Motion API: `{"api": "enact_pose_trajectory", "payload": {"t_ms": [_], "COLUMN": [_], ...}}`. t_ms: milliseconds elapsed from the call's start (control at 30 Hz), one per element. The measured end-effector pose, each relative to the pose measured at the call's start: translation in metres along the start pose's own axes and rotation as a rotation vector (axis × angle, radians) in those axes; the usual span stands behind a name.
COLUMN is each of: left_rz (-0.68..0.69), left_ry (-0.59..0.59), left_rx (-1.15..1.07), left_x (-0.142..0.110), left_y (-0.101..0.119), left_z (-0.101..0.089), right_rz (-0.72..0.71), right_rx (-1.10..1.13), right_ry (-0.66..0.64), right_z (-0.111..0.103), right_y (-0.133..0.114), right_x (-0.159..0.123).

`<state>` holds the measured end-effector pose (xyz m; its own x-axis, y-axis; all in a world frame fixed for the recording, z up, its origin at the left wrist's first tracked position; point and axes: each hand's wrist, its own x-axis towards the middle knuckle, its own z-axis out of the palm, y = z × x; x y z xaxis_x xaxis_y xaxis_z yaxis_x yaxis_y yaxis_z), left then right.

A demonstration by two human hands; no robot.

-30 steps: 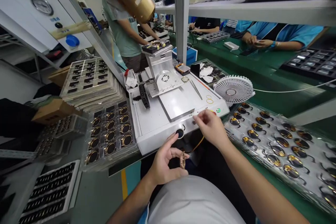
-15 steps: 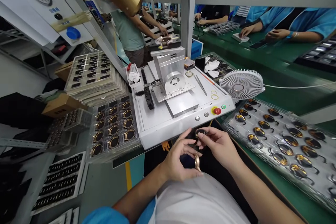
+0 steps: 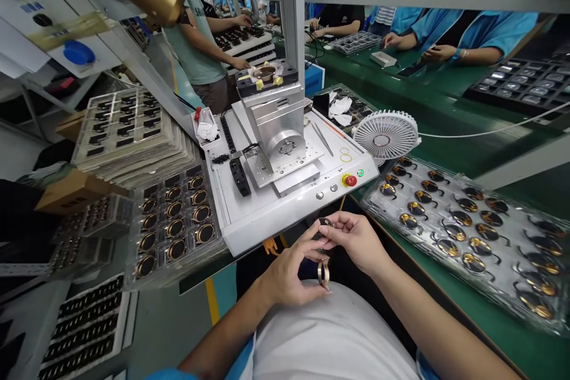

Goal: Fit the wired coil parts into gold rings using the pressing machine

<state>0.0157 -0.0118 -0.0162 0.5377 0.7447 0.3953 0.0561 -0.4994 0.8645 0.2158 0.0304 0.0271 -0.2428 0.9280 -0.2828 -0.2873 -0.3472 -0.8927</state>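
My left hand (image 3: 287,276) holds a gold ring-shaped watch case (image 3: 323,274) upright between the thumb and a lower finger. A small round dark disc (image 3: 325,222), like a watch display, is pinched in my right hand (image 3: 361,243). My left index fingertips reach the disc's near edge, above the watch case. Both hands are close together over my lap, in front of the white machine (image 3: 249,228). The underside of the disc is hidden by my fingers.
A metal fixture (image 3: 278,124) stands on the machine, near tweezers (image 3: 321,139) and a red stop button (image 3: 351,180). Trays of round watch parts (image 3: 209,249) lie left; discs with cables fill a tray (image 3: 439,270) right, beside a fan (image 3: 385,135). Co-workers sit beyond.
My view has shifted, so the scene slides left. The right hand has drawn the disc closer to my left fingers. The metal fixture has moved forward on the machine.
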Motion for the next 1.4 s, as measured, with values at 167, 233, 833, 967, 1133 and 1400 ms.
{"api": "enact_pose_trajectory", "payload": {"t_ms": [167,233,833,967,1133,1400], "left_rz": [-0.060,-0.119,-0.088,-0.124,-0.155,-0.104], "left_ry": [0.265,0.376,0.465,0.503,0.529,0.568], "left_rx": [-0.397,-0.513,-0.560,-0.542,-0.582,-0.569], "left_x": [0.004,0.008,-0.001,0.000,-0.001,-0.003], "left_y": [0.000,0.000,-0.014,-0.012,-0.010,-0.015], "left_z": [-0.003,-0.004,0.004,0.004,0.005,0.008], "right_rz": [0.036,0.071,-0.056,-0.022,-0.029,0.009], "right_rx": [0.050,0.050,-0.121,-0.102,-0.071,0.035], "right_ry": [-0.002,-0.039,0.020,0.007,0.024,-0.009], "right_z": [-0.001,0.001,0.046,0.050,0.054,0.053], "right_y": [-0.005,-0.006,0.003,-0.002,-0.007,0.004], "right_x": [-0.006,-0.010,-0.027,-0.028,-0.029,-0.025]}}
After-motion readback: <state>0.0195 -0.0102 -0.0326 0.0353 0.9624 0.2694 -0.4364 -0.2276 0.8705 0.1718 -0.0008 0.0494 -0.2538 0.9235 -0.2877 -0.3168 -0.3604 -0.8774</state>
